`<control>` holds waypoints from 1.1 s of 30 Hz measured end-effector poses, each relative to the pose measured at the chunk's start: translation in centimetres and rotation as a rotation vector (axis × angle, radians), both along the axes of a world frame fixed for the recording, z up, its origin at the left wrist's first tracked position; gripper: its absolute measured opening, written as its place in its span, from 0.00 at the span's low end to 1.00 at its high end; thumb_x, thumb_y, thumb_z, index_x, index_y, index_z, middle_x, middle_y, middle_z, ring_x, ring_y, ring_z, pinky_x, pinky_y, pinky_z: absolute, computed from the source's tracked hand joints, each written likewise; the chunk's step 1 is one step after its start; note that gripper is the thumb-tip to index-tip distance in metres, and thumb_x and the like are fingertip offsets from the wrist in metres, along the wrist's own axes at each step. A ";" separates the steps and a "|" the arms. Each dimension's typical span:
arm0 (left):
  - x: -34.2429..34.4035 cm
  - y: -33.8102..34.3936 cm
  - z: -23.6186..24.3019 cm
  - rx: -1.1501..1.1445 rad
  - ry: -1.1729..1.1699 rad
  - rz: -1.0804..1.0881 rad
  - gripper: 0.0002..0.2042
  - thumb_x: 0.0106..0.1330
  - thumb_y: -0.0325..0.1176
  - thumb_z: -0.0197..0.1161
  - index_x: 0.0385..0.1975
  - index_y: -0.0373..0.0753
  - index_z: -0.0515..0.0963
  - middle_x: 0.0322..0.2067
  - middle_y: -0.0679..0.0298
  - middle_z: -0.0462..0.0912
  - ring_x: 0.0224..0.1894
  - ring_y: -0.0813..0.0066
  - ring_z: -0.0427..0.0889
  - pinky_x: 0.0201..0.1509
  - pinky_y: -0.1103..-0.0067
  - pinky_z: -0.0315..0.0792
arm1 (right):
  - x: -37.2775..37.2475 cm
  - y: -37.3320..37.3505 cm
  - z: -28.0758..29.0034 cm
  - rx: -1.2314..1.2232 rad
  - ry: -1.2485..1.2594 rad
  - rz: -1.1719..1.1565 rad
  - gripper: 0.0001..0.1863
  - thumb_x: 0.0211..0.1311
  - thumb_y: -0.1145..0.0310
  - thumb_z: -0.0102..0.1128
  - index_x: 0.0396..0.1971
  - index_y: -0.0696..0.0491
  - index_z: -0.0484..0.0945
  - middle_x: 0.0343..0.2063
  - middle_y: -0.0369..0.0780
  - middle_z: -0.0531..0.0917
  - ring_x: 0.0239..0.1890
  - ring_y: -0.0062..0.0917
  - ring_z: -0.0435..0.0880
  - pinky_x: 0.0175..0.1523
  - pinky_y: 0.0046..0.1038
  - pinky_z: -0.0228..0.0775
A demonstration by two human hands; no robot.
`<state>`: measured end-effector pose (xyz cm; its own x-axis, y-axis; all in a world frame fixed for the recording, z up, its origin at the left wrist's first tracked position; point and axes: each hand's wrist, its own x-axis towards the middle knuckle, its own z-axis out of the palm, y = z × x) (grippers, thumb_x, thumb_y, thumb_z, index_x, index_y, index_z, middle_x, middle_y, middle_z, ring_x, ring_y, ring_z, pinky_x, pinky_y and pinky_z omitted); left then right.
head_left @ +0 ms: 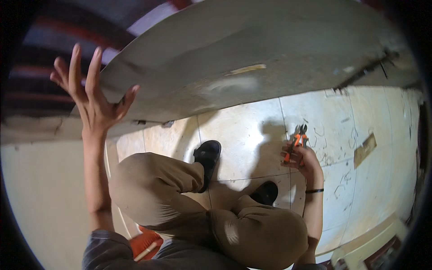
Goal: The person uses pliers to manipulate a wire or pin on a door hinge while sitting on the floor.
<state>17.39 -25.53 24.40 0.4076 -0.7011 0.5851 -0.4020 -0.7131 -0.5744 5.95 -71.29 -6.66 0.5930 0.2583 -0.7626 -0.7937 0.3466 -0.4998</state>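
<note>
Orange-handled cutting pliers (300, 138) rest in my right hand (304, 161), low over the tiles, their dark jaws pointing away from me and slightly parted. The fingers wrap around the handles, and a dark band circles that wrist. On the other side, my left hand (96, 96) is raised with fingers spread and nothing in it. It is at the left edge of a large grey panel (216, 58); whether the fingers touch it I cannot tell.
Bits of wire or debris (342, 184) and a brown scrap (365, 150) lie on the tiled floor (243, 135) at right. Dark and reddish bars (49, 54) show at upper left. A cream-coloured object (373, 245) stands at lower right, and something orange (145, 240) sits beside my left leg.
</note>
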 end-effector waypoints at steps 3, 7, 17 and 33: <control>-2.2 2.9 2.5 0.034 -0.001 0.083 0.43 0.59 0.54 0.74 0.72 0.45 0.62 0.74 0.50 0.56 0.79 0.43 0.42 0.78 0.44 0.33 | -0.1 2.0 0.4 -0.020 -0.004 0.084 0.23 0.67 0.68 0.52 0.60 0.60 0.74 0.49 0.49 0.83 0.52 0.41 0.85 0.49 0.51 0.84; -2.7 5.6 3.7 0.021 -0.026 0.092 0.43 0.59 0.54 0.74 0.73 0.50 0.62 0.74 0.60 0.60 0.79 0.51 0.47 0.78 0.44 0.38 | -0.7 2.6 2.3 -0.043 0.007 0.118 0.24 0.65 0.72 0.50 0.61 0.60 0.73 0.49 0.48 0.84 0.49 0.40 0.87 0.47 0.49 0.85; -2.2 15.9 3.4 0.214 -0.212 0.058 0.44 0.60 0.59 0.70 0.71 0.42 0.61 0.71 0.43 0.59 0.77 0.38 0.52 0.78 0.43 0.37 | -2.3 7.3 5.5 -0.195 0.087 0.194 0.17 0.66 0.74 0.50 0.53 0.61 0.73 0.50 0.49 0.85 0.41 0.33 0.88 0.42 0.40 0.89; -3.7 24.1 1.1 0.168 -0.169 -0.074 0.33 0.62 0.61 0.67 0.64 0.51 0.73 0.69 0.58 0.69 0.74 0.49 0.61 0.78 0.47 0.42 | -1.6 29.1 14.1 -0.446 0.207 0.694 0.15 0.67 0.68 0.53 0.49 0.60 0.73 0.42 0.45 0.83 0.36 0.28 0.85 0.42 0.42 0.88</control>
<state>13.70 -1.39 25.54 0.2577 -0.8183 0.5137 -0.3377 -0.5744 -0.7457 4.31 -42.16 7.49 0.2481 0.1616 -0.9552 -0.8442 -0.4475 -0.2950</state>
